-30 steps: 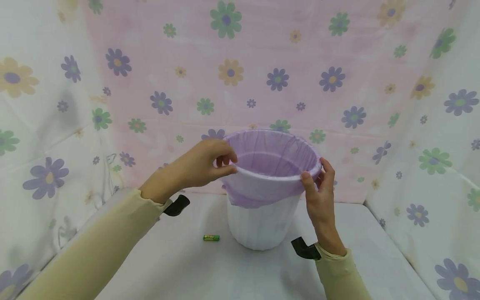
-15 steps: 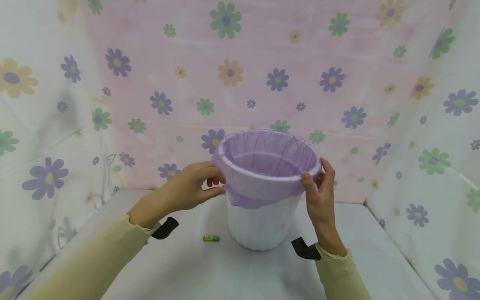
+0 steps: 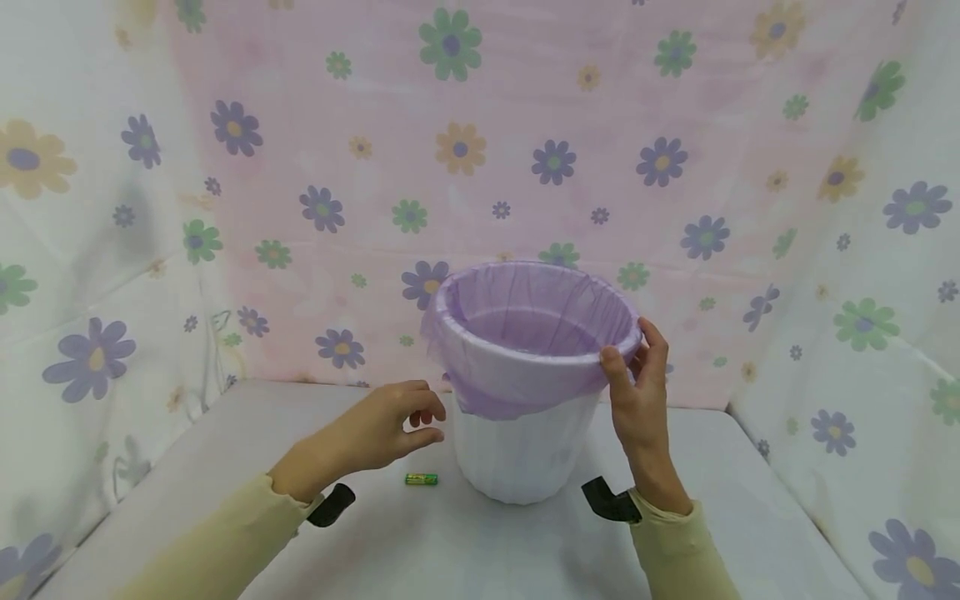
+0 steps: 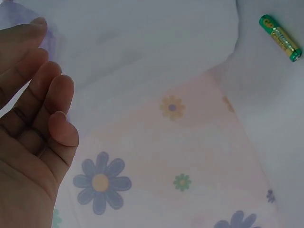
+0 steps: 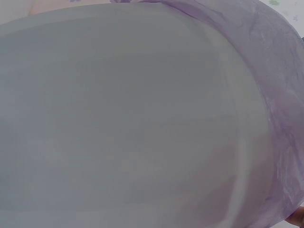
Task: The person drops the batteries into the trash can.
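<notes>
A white trash bin (image 3: 517,458) stands upright on the table in the head view. A thin purple trash bag (image 3: 517,392) lines it and folds down over the rim. My right hand (image 3: 643,400) grips the bagged rim at its right side, thumb in front and fingers behind. In the right wrist view the bin wall (image 5: 133,114) fills most of the picture. To the left of the bin, apart from it, my left hand (image 3: 386,425) hovers with loosely bent fingers and holds nothing. A green and gold battery (image 3: 422,479) lies on the table below that hand.
The white table (image 3: 300,558) is walled in by flowered cloth (image 3: 510,142) at the back and on both sides. A black wrist mount (image 3: 332,504) sits at the left wrist, and another mount (image 3: 609,500) at the right.
My left hand has left the bin's left rim and moved down beside the bin, towards the table. The bag's left edge hangs loose there. My right hand keeps its grip on the rim.
</notes>
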Action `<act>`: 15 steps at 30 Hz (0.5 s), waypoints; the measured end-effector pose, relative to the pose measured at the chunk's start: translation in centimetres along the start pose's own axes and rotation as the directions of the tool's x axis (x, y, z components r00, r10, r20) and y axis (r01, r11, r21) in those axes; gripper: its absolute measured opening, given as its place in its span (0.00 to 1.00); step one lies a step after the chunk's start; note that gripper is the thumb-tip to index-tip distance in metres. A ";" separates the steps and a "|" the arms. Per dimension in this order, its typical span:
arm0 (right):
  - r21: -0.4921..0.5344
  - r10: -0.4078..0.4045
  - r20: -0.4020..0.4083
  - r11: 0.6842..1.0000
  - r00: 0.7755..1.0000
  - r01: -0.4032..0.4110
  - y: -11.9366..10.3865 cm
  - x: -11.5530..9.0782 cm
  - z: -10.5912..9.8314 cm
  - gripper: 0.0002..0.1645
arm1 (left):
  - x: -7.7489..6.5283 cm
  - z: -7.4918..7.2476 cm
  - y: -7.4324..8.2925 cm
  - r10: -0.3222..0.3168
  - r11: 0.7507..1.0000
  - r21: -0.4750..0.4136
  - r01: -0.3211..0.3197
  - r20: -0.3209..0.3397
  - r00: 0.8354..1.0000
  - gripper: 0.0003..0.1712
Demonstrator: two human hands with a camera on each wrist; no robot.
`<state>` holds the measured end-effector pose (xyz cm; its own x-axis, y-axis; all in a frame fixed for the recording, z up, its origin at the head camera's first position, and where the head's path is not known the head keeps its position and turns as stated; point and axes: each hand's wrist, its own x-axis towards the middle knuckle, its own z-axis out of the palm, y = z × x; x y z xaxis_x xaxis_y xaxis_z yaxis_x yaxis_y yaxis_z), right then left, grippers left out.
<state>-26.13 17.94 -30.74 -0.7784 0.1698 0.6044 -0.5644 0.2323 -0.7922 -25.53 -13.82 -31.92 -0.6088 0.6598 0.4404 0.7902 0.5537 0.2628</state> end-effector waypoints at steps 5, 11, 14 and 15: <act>-0.004 0.000 -0.001 1.000 1.000 0.000 0.0 0.0 0.0 0.37 | -0.6 1.6 -0.8 -0.036 0.999 -0.003 0.036 0.038 0.999 0.08; -0.004 -0.001 -0.001 1.000 1.000 0.001 -0.1 0.0 0.0 0.37 | -1.3 3.3 -1.9 -0.090 0.995 -0.027 0.093 0.103 0.991 0.08; -0.003 0.003 -0.001 1.000 1.000 -0.003 -0.2 0.0 0.0 0.37 | -1.6 4.3 -2.6 -0.128 0.991 -0.030 0.133 0.140 0.982 0.10; -0.002 0.006 -0.001 1.000 1.000 -0.006 -0.2 0.0 0.0 0.37 | -1.7 4.6 -2.8 -0.141 0.989 -0.032 0.147 0.151 0.978 0.10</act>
<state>-26.04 17.90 -30.57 -0.7816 0.1720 0.5995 -0.5591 0.2328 -0.7957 -27.01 -14.15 -37.40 -0.7174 0.6447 0.2639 0.6939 0.6281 0.3520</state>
